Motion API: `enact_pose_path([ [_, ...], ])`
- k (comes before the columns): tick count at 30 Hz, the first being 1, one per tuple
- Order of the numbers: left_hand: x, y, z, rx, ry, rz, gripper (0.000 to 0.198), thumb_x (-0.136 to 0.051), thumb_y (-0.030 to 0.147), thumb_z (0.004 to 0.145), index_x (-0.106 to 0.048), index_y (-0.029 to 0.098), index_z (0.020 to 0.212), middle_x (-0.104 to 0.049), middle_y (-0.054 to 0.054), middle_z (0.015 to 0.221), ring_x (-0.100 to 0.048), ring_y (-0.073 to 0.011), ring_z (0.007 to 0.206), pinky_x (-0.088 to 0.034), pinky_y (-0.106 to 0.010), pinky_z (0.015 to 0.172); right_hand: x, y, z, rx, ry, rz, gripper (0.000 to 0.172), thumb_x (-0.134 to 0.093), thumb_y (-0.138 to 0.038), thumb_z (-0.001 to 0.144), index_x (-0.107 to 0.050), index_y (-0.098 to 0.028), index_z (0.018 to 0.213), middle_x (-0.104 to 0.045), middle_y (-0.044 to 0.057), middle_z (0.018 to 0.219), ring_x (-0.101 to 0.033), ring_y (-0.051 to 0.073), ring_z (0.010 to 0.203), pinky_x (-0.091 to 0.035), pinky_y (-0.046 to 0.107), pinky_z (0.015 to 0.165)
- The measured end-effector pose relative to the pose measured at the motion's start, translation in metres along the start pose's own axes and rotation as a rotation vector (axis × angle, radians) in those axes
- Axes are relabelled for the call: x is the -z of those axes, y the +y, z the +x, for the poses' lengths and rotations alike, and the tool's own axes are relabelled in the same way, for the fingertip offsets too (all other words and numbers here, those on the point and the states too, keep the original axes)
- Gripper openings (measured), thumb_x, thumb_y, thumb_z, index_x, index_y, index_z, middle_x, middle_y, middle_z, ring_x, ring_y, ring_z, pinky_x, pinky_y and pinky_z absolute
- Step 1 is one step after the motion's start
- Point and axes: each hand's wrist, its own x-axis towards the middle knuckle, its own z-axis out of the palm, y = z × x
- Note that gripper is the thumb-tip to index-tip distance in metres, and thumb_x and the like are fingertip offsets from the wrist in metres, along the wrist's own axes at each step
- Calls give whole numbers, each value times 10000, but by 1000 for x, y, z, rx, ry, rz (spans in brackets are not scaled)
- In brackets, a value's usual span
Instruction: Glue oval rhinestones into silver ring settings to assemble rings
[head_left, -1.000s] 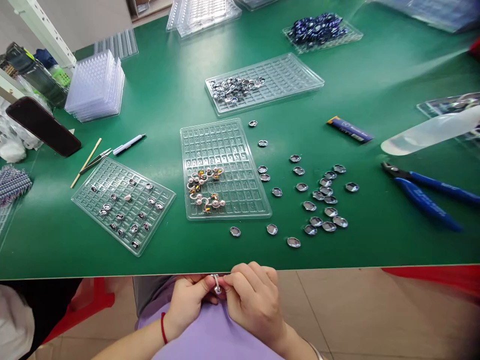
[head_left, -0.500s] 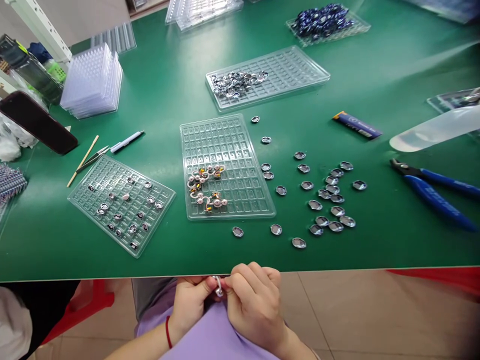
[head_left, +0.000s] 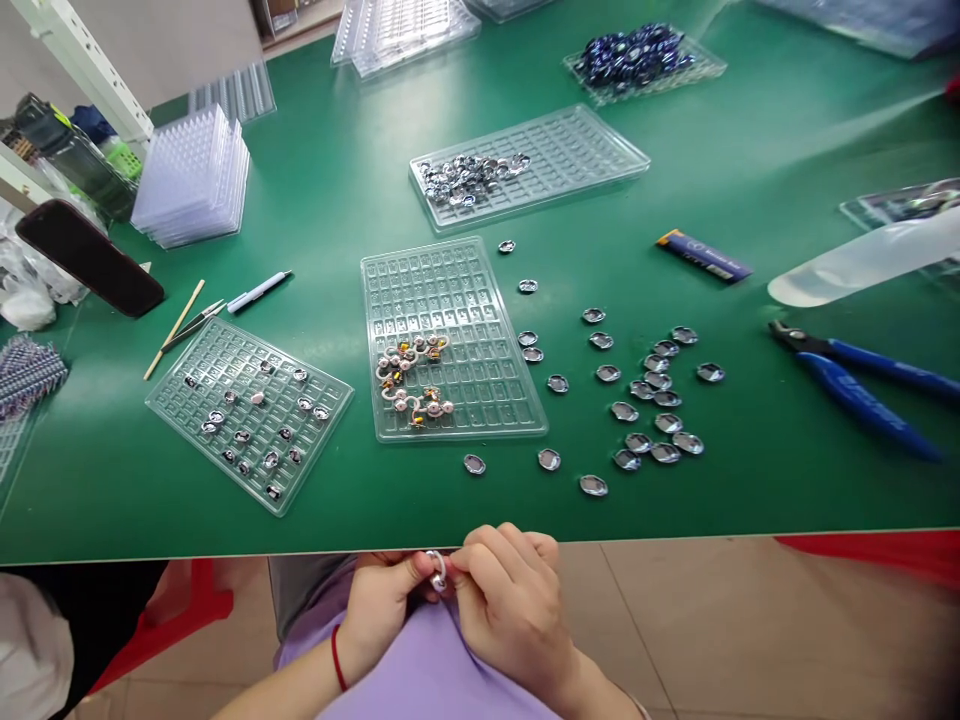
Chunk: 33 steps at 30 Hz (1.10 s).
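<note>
Just below the table's front edge, my left hand [head_left: 382, 605] pinches a small silver ring-shaped piece [head_left: 437, 572] with a rounded end, between thumb and fingers. From the other side my right hand [head_left: 514, 615] closes on the same piece, its fingers curled and partly hiding it. In front of them, a clear tray [head_left: 487, 405] carries several similar curved pieces [head_left: 412, 385] with round silver ends and bits of yellow. Loose oval silver gems [head_left: 549, 460] are scattered to the right of this tray.
Left are a smaller tray [head_left: 184, 405] with small silver parts, a white pen [head_left: 259, 291], tweezers and a stick, and a phone [head_left: 90, 260]. Farther back lie a gem-filled tray [head_left: 592, 150] and blue gems [head_left: 637, 55]. Blue-handled cutters [head_left: 870, 400] and a tube [head_left: 705, 256] lie right.
The camera view has shifted slightly, moving the table items a little in the picture. Both hands stay at the ring-shaped piece, with hardly any visible movement.
</note>
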Motion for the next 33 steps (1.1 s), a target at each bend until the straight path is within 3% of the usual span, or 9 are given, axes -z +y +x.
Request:
enact_pose_path([
  [5, 6, 4, -2, 42, -42, 8, 366, -875, 484, 584, -745, 149, 652, -667, -8, 591, -516, -123, 530, -389, -248, 545, 4, 5, 0, 17, -37, 54, 240, -491, -80, 933, -501, -192, 721, -541, -4, 618, -406, 138, 597, -246, 320, 629],
  [10, 9, 8, -4, 75, -106, 15, 383, -863, 503, 598, -760, 148, 701, -661, -6, 625, -525, -127, 555, -412, -255, 577, 10, 6, 1, 23, -72, 124, 164, -493, -88, 947, -623, -188, 939, -610, 5, 692, -475, 136, 637, -273, 315, 654],
  [16, 11, 14, -10, 118, -200, 52, 444, -909, 495, 517, -786, 125, 729, -660, -17, 630, -547, -125, 573, -443, -252, 603, 22, 9, 6, 27, -95, 243, 196, -518, -61, 919, -644, -210, 911, -617, -13, 709, -534, 112, 636, -316, 306, 657],
  [20, 11, 18, -14, 151, -205, 77, 488, -883, 525, 560, -803, 123, 827, -698, -50, 692, -585, -130, 574, -466, -257, 601, 27, 10, 10, 16, -112, 300, 195, -537, -49, 889, -648, -209, 906, -625, -14, 709, -566, 107, 636, -360, 301, 643],
  [26, 6, 26, -16, 160, -224, 119, 453, -863, 521, 602, -807, 125, 815, -724, -71, 688, -611, -136, 568, -482, -255, 590, 35, 11, 13, 9, -107, 304, 190, -530, -98, 881, -653, -242, 904, -672, 0, 743, -636, 130, 665, -474, 289, 611],
  [29, 10, 31, -17, 132, -161, 210, 453, -878, 505, 584, -809, 154, 863, -750, -70, 664, -615, -136, 562, -483, -247, 587, 56, 48, 26, -63, -8, 153, 160, -507, -163, 920, -642, -249, 909, -717, 13, 863, -694, 149, 824, -556, 277, 713],
  [33, 30, 30, -12, 13, -70, 334, 431, -847, 544, 609, -813, 169, 818, -764, -73, 655, -613, -150, 562, -496, -264, 599, 124, 147, 58, -335, 328, -223, 142, -550, -275, 956, -648, -180, 996, -692, 51, 995, -668, 174, 914, -552, 364, 838],
])
